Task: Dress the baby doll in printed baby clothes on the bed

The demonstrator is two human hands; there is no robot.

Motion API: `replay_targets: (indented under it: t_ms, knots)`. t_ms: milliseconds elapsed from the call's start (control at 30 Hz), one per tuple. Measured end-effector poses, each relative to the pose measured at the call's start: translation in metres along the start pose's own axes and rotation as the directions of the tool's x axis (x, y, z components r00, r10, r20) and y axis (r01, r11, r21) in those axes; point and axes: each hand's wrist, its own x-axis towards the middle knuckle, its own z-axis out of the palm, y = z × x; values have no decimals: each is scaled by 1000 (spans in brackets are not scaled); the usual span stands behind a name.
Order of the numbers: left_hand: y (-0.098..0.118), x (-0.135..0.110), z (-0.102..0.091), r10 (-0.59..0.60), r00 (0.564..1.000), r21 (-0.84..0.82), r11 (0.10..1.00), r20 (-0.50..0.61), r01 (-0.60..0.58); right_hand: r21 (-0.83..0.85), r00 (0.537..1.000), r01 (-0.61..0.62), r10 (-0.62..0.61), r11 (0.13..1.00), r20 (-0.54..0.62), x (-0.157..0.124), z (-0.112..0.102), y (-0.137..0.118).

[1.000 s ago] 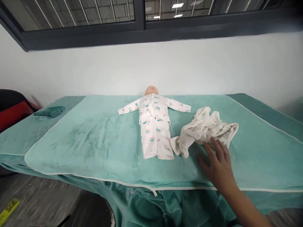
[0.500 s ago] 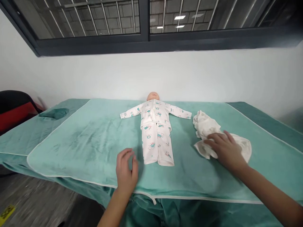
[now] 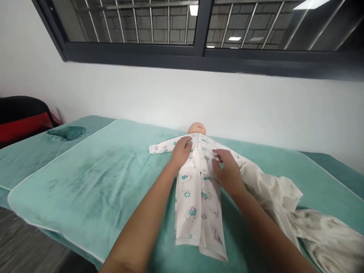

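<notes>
A baby doll [image 3: 196, 128] lies on its back with its head by the wall and its arms spread. It wears a white long-sleeved top [image 3: 203, 149] with teal prints and matching trousers [image 3: 189, 204]. My left hand [image 3: 182, 152] rests at the left side of the doll's chest, fingers apart and holding nothing. Over the other side of the top is my right hand [image 3: 227, 170], its fingers loosely bent and apart, also holding nothing. A crumpled white cloth [image 3: 284, 197] lies right of the doll, partly hidden by my right forearm and touching the sleeve end.
Under the doll spreads a light green mat [image 3: 93, 170] with white piping, on a darker green table cover [image 3: 322, 159]. A red and black chair [image 3: 24, 117] stands at the left. Behind are a white wall [image 3: 142, 94] and a barred window [image 3: 159, 22].
My right hand has left the white cloth and moved left onto the doll's top. My left hand has moved up to the chest. The cloth is more spread out, and the view has moved closer.
</notes>
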Motion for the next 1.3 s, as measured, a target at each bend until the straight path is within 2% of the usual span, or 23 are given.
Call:
replay_targets:
  t_ms: [100, 167, 233, 500, 600, 833, 1000, 1133, 1300]
  knots:
    - [-3, 24, 15, 102, 990, 91, 990, 102, -112, 72, 994, -60, 67, 996, -87, 51, 44, 16]
    - [-7, 30, 18, 157, 969, 182, 964, 192, -193, 126, 993, -89, 98, 988, -66, 68, 61, 28]
    - [-10, 31, 17, 159, 955, 238, 946, 251, -220, 181, 994, -102, 107, 978, -13, 72, 68, 38]
    - [-7, 41, 11, 112, 947, 245, 951, 302, -190, 240, 972, -231, 213, 943, 97, 64, 62, 36]
    - [-7, 40, 11, 137, 945, 229, 950, 298, -210, 265, 966, -251, 223, 931, 133, 65, 63, 36]
    - [-10, 40, 10, 118, 958, 178, 969, 261, -168, 288, 942, -325, 279, 901, 188, 66, 66, 40]
    - [-8, 41, 9, 151, 946, 187, 959, 287, -210, 273, 940, -317, 263, 908, 216, 72, 66, 45]
    - [-9, 42, 9, 117, 951, 183, 968, 286, -174, 233, 955, -251, 201, 939, 218, 81, 65, 52]
    - [-9, 42, 9, 74, 960, 189, 974, 271, -129, 174, 964, -229, 197, 958, 181, 93, 63, 56]
